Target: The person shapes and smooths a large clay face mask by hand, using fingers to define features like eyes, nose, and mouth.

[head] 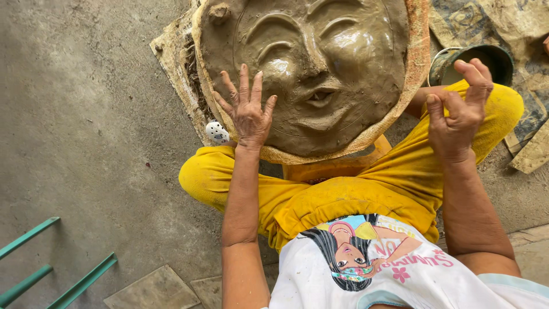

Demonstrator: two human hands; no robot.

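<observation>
- A round clay face (320,63) fills the upper middle of the frame, wet and grey-brown, with raised brows, a nose and a slit mouth.
- It lies in a shallow round mould (420,57) with a rough orange-tan rim, tipped toward the person's lap.
- Under the mould, at the upper left, sits a worn board (171,54) with frayed edges.
- The left hand (247,114) rests flat on the lower left cheek of the clay face, fingers (245,80) spread wide and open, gripping nothing.
- The right hand (457,111) is raised at the right of the frame, clear of the mould, above the right knee.
- Its fingers (477,74) are loosely curled and smeared with clay; they hold nothing.
- Just behind the right hand, at the upper right, stands a bucket (457,60) with a dark inside.
- A small white shoe (217,133) with holes peeks out just left of the left wrist.
- The person sits cross-legged in yellow trousers (343,200) on a grey concrete floor (80,114).
- A white shirt (354,274) with a printed figure shows at the bottom middle.
- Green metal bars (34,269) cross the lower left corner.
- Flat tiles (154,289) lie on the floor at the bottom, left of the left forearm.
</observation>
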